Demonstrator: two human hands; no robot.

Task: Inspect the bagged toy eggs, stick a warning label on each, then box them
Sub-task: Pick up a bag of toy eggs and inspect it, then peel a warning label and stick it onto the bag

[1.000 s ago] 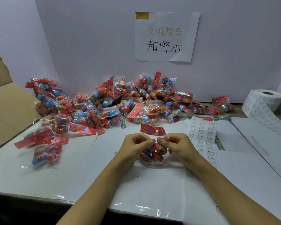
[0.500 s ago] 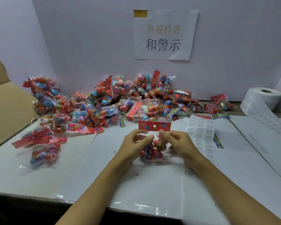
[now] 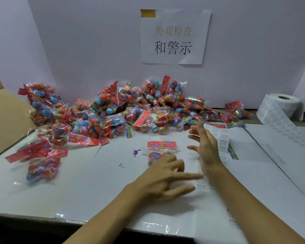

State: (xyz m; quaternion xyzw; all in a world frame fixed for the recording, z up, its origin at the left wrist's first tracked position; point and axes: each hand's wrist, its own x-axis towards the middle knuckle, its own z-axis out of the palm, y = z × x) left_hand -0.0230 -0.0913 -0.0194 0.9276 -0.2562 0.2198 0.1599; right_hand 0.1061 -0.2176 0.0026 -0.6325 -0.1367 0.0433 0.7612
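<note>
At nine o'clock a cardboard box (image 3: 5, 120) waits at the worktop (image 3: 77, 191) edge. Centre, one bagged toy eggs pack (image 3: 159, 152) lies flat, header card away from the person, long axis running twelve to six. The left hand (image 3: 158, 178) hovers at its six o'clock, fingers spread, holding nothing, hiding the pack's lower end. The right hand (image 3: 206, 150), open and blurred, points toward the label sheet (image 3: 222, 138) at three o'clock, probably nearer it.

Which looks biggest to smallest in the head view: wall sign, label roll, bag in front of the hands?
1. wall sign
2. label roll
3. bag, partly hidden by the left hand

Roll versus bag is close; the bag lies nearer the camera.
</note>
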